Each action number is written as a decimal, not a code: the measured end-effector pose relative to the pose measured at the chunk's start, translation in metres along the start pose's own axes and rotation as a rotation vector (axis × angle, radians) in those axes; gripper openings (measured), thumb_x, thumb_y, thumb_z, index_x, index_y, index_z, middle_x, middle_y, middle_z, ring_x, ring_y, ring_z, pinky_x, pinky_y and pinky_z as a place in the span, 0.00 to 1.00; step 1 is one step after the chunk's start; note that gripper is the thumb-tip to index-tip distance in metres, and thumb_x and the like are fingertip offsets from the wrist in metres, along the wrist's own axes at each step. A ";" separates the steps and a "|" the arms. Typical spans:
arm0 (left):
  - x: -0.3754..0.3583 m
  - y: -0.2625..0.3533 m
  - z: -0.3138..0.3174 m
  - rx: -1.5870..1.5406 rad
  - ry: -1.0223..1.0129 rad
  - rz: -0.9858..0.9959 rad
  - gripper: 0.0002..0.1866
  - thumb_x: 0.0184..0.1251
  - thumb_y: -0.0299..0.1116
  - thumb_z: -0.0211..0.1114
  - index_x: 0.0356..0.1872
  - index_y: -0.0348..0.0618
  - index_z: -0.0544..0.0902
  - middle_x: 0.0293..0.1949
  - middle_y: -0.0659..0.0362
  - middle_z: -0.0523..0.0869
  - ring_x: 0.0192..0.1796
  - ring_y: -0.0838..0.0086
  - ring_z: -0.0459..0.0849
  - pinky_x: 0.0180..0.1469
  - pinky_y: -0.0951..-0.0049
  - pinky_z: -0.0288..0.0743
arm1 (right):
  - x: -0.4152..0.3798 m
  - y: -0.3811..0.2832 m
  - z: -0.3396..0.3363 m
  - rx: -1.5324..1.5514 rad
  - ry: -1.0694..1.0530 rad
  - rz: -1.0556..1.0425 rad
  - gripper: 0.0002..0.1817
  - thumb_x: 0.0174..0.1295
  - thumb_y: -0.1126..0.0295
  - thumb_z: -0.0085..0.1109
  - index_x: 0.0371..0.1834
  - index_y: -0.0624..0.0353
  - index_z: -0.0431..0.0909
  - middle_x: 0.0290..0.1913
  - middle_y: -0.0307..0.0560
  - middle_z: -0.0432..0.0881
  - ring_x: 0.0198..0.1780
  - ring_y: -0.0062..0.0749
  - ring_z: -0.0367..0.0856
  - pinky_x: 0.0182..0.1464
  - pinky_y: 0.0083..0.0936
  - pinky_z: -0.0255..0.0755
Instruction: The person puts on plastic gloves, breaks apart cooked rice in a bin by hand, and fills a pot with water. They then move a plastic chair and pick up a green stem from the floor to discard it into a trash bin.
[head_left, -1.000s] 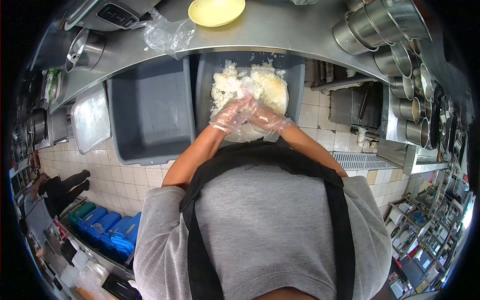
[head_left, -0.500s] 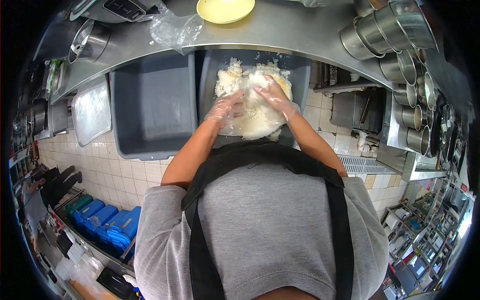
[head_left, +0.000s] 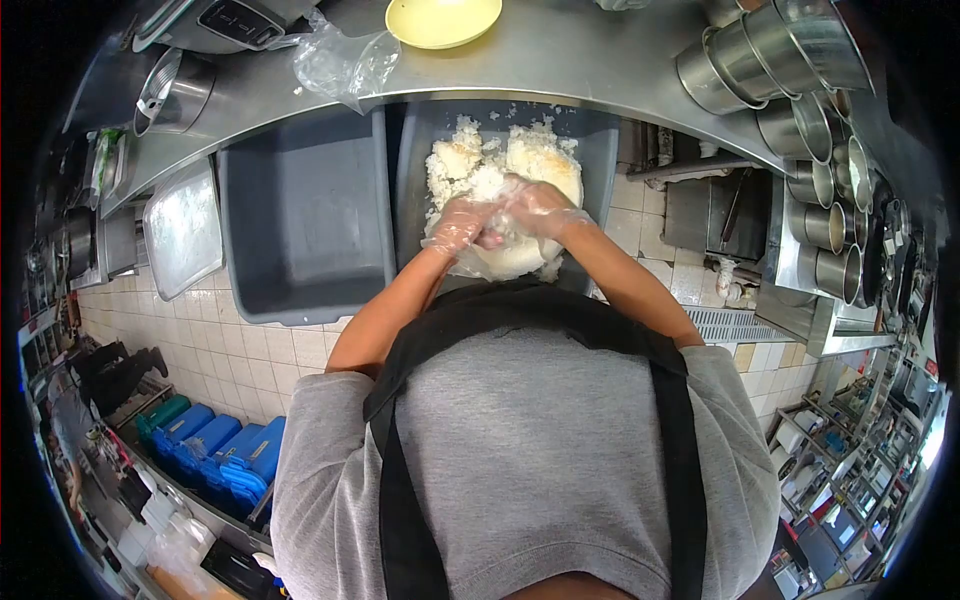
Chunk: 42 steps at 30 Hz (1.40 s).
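Observation:
Cooked white rice (head_left: 545, 160) lies in large clumps and loose grains in a grey plastic tub (head_left: 608, 150). Both my hands wear clear plastic gloves. My left hand (head_left: 466, 222) is over the middle of the rice, its fingers curled in toward the other hand. Right beside it, my right hand (head_left: 540, 207) bends over a lump of rice, fingers pointing left. The two hands meet around this rice, and the fingertips are partly hidden and slightly blurred.
A second grey tub (head_left: 305, 200) stands to the left. Along the steel counter (head_left: 560, 50) sit a yellow bowl (head_left: 443, 22), a crumpled plastic bag (head_left: 345, 65) and stacked steel pots (head_left: 770, 60). A metal tray (head_left: 183, 235) leans at far left, near blue lidded bins (head_left: 210, 435).
My hands have come together over the rice, the left moving right and the fingers closing in. Earlier they were apart with fingers spread. The person at far left has shifted slightly.

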<state>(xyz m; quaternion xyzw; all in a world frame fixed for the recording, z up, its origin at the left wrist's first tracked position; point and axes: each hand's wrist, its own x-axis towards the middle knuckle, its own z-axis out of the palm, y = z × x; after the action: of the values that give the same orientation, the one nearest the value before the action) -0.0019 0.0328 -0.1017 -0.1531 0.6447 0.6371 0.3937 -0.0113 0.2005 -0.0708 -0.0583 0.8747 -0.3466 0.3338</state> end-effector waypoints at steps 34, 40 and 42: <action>0.056 -0.002 -0.060 1.356 -0.252 0.190 0.39 0.64 0.63 0.49 0.69 0.47 0.60 0.67 0.54 0.66 0.67 0.64 0.67 0.67 0.68 0.58 | 0.004 0.088 0.001 0.249 0.291 -0.045 0.32 0.70 0.46 0.38 0.72 0.50 0.54 0.71 0.50 0.57 0.69 0.41 0.60 0.69 0.34 0.54; 0.025 0.011 -0.044 0.811 -0.306 0.448 0.41 0.64 0.60 0.51 0.69 0.38 0.58 0.70 0.50 0.60 0.71 0.62 0.58 0.71 0.69 0.51 | -0.064 0.037 0.017 1.641 0.247 -0.417 0.41 0.63 0.32 0.28 0.75 0.42 0.41 0.71 0.61 0.53 0.64 0.60 0.64 0.64 0.53 0.60; 0.026 0.006 -0.031 0.658 -0.353 0.473 0.45 0.60 0.60 0.59 0.69 0.38 0.57 0.69 0.47 0.61 0.72 0.61 0.57 0.71 0.68 0.50 | -0.072 0.033 0.023 1.712 0.304 -0.495 0.41 0.63 0.32 0.29 0.75 0.42 0.41 0.71 0.61 0.53 0.64 0.60 0.64 0.63 0.55 0.61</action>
<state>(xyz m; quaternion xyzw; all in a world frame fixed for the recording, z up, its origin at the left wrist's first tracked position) -0.0322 0.0119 -0.1196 0.2431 0.7535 0.4869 0.3690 0.0631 0.2362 -0.0651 0.0698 0.3144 -0.9448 0.0596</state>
